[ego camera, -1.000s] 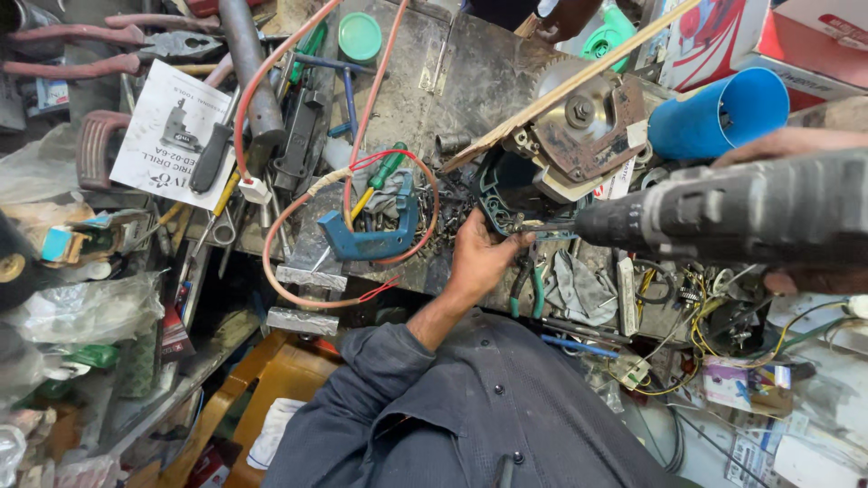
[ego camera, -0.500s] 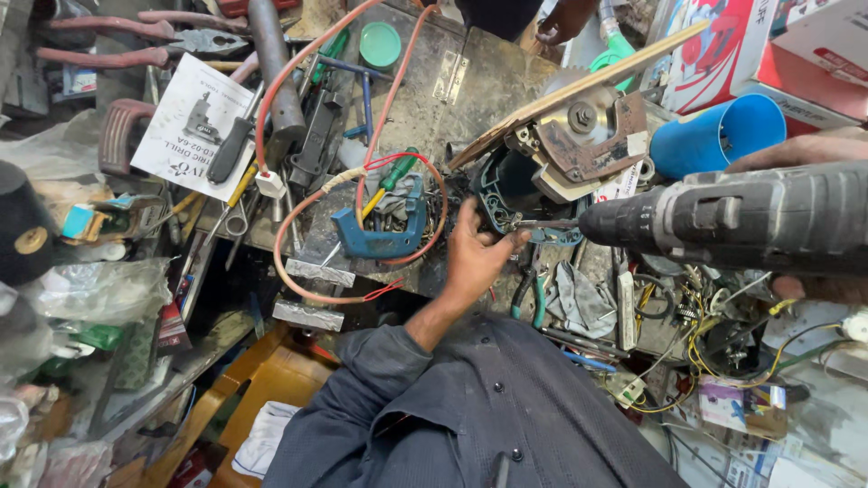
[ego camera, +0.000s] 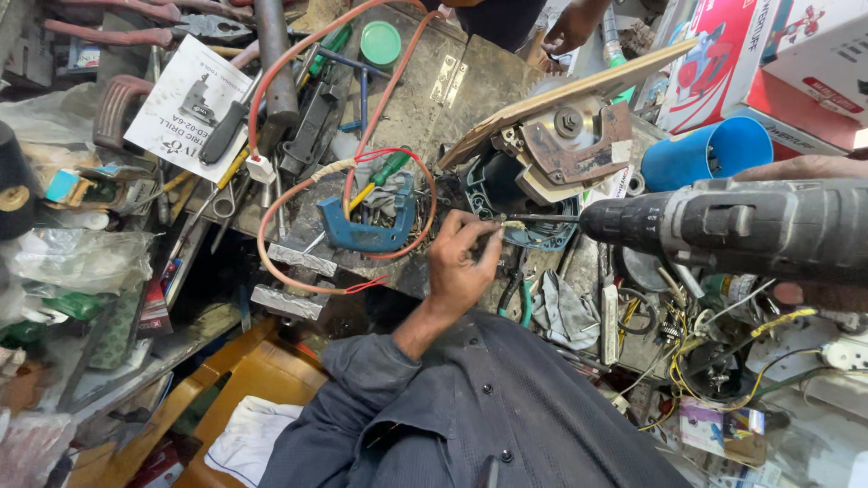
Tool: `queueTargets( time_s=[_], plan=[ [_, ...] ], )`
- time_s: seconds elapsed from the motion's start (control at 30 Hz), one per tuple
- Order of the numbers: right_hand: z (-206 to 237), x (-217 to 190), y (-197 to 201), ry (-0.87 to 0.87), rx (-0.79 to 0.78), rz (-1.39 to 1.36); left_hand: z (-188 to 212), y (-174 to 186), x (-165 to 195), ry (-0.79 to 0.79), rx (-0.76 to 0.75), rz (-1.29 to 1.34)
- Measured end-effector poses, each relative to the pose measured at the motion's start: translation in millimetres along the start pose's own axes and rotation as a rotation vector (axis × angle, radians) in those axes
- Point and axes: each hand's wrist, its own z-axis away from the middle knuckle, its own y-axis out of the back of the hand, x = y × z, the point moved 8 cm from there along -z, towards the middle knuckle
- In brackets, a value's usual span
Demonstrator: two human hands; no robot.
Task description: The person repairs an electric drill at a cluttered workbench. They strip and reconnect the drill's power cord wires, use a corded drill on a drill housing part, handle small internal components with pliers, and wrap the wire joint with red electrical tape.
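Pinching the thin bit [ego camera: 542,218] near its tip, the left hand [ego camera: 463,262] sits at frame centre, fingers closed round the metal where it enters the teal motor housing [ego camera: 529,203].

Right hand [ego camera: 809,167]: at the right edge, mostly hidden; only its upper side shows over the grey power drill [ego camera: 732,226] it appears to grasp, though the grip itself cannot be made out.

Housing: centre of frame, under a rusty bracket [ego camera: 579,145] and a wooden board [ego camera: 579,90].

Bench [ego camera: 470,81]: crowded. Blue clamp [ego camera: 366,230] and looping red wire [ego camera: 298,194] left of centre; blue tube [ego camera: 705,154] upper right.

Risks, judged: if the drill spins, fingers on the bit could be caught or cut; the unclamped housing could twist; loose wire nearby could snag.
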Motion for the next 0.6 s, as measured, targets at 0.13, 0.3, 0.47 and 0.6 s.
queueTargets(
  time_s=[0.13, 0.3, 0.47, 0.6],
  plan=[
    [3, 7, 2, 0.011, -0.004, -0.002, 0, -12, 6, 0.021, -0.001, -0.027],
    [3, 12, 4, 0.024, -0.009, -0.001, -10, -21, 6, 0.059, -0.029, -0.161],
    [1, 16, 6, 0.028, -0.013, -0.002, -14, -22, 12, -0.052, -0.042, -0.217],
    [-1, 17, 9, 0.03, -0.02, 0.002, -16, -24, 3, 0.021, -0.126, -0.26]
  ],
)
